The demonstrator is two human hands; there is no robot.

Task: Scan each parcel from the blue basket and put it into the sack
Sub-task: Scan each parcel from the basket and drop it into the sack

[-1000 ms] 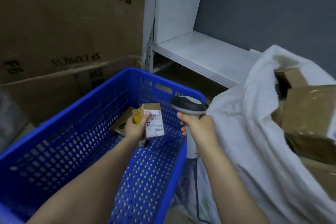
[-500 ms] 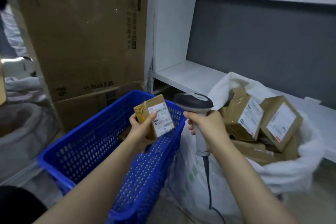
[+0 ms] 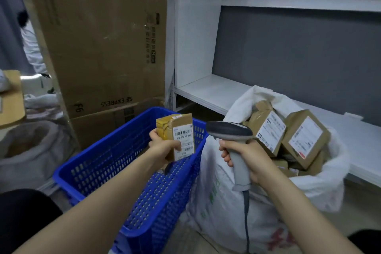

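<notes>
My left hand (image 3: 165, 147) grips a small brown taped parcel (image 3: 178, 130) upright above the far end of the blue basket (image 3: 107, 163), its white barcode label facing me. My right hand (image 3: 246, 154) holds a grey handheld scanner (image 3: 231, 133) by its handle, the dark head level with the parcel and just to its right, apart from it. The white sack (image 3: 222, 198) stands to the right of the basket, open at the top, with several brown labelled parcels (image 3: 305, 138) heaped inside. The basket's floor is mostly hidden by my arm.
Tall cardboard boxes (image 3: 103, 43) stand behind the basket. A white shelf (image 3: 208, 90) runs along the grey wall behind the sack. Another filled sack (image 3: 31, 146) sits at the left by a wooden tabletop (image 3: 11, 97). The scanner's cable (image 3: 246, 220) hangs down in front of the sack.
My left hand has lifted the parcel up out of the basket and turned its label toward me. The scanner has stayed beside it. My head has tilted up, bringing the sack's parcels into view.
</notes>
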